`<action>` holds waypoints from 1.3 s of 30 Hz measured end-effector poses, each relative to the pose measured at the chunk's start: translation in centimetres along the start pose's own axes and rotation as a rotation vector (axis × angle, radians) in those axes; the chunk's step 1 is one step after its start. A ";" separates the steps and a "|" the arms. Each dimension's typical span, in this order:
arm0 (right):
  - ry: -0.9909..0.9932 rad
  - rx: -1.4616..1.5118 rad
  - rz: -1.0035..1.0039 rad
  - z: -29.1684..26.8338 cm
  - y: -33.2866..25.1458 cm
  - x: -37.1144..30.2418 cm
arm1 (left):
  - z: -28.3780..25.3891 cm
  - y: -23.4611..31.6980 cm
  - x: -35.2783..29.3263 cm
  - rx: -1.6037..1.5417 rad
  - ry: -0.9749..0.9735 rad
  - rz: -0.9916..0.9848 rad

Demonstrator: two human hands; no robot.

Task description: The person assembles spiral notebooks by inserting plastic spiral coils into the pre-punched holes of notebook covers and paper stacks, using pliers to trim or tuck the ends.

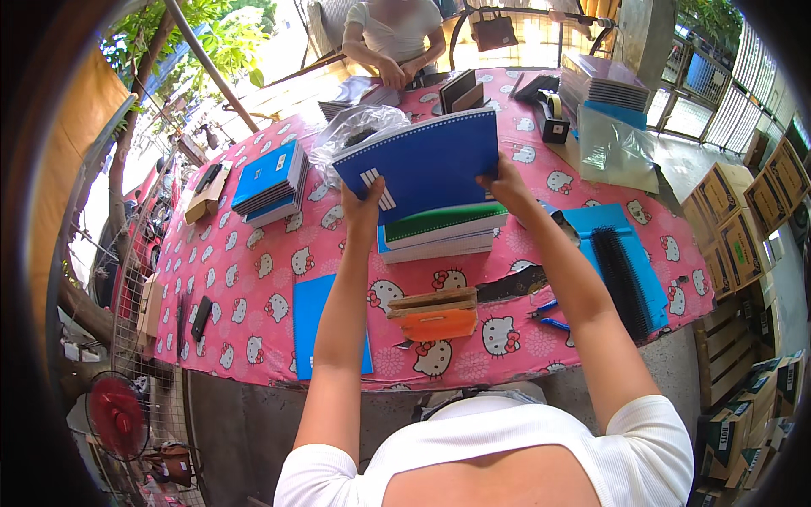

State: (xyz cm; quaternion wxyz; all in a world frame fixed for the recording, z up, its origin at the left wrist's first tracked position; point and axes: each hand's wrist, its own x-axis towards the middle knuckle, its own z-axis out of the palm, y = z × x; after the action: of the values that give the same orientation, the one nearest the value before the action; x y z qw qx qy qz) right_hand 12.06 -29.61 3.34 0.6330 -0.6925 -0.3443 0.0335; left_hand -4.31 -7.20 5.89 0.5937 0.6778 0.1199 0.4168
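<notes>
Both my hands hold a dark blue notebook, raised and tilted, with a row of punched holes along its far edge. My left hand grips its left side, thumb on the cover near a white label. At the right edge, my right hand is closed around the side. Below it stands a stack of punched paper with a green sheet on top. A flat blue cover lies under my left forearm. Beside my right forearm are black binding coils on blue covers, with blue-handled cutters.
An orange-fronted block sits near the table's front edge. A stack of blue notebooks stands left, clear plastic behind it. A tape dispenser and stacked covers are far right. Another person sits across the pink-covered table.
</notes>
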 end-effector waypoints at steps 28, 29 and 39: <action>-0.127 -0.227 0.066 4.4 3.6 -24.7 | -1.2 12.5 -18.2 0.762 0.028 0.254; -0.124 -0.231 0.065 4.4 3.2 -24.7 | 0.2 13.0 -18.9 1.014 -0.078 0.388; 0.371 -0.844 -0.097 -12.8 1.5 -20.7 | 2.4 9.9 -18.5 0.762 -0.407 0.383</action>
State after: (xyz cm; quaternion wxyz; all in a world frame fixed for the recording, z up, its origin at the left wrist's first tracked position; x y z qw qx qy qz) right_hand 3.12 -51.21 -3.53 0.3475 -0.8670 -0.2410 -0.2638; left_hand -17.41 -23.74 7.10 0.2265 0.9253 0.0184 0.3036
